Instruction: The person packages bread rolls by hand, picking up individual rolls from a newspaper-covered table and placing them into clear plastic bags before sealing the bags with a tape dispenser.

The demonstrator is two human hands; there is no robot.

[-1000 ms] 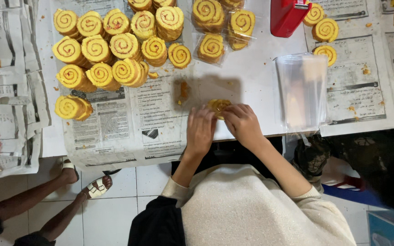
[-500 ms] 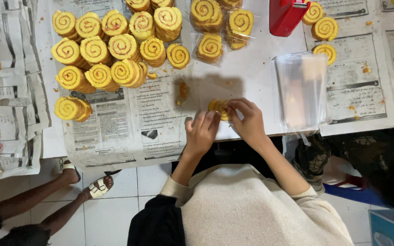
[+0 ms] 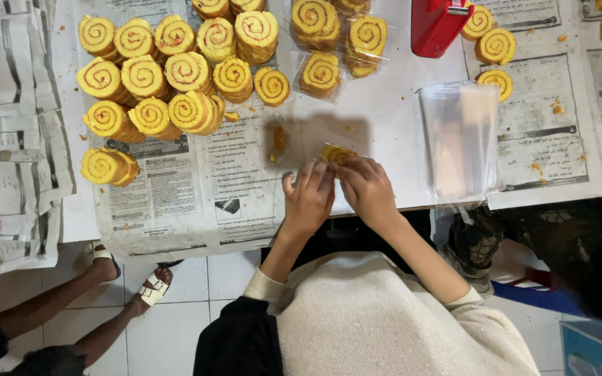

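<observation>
My left hand and my right hand meet over one yellow spiral roll slice at the near edge of the newspaper-covered table. Both hands pinch at the slice, which looks to be in a clear wrapper. Only its far edge shows past my fingers. A heap of bare spiral slices lies at the far left of the table. Two wrapped slices lie just beyond my hands.
A stack of clear plastic bags lies right of my hands. A red tape dispenser stands behind it, with more slices at the far right. Another person's feet in sandals rest on the tiled floor at lower left.
My hands have moved slightly closer together over the slice, with the fingers curling tighter around it. The rest of the table is unchanged.
</observation>
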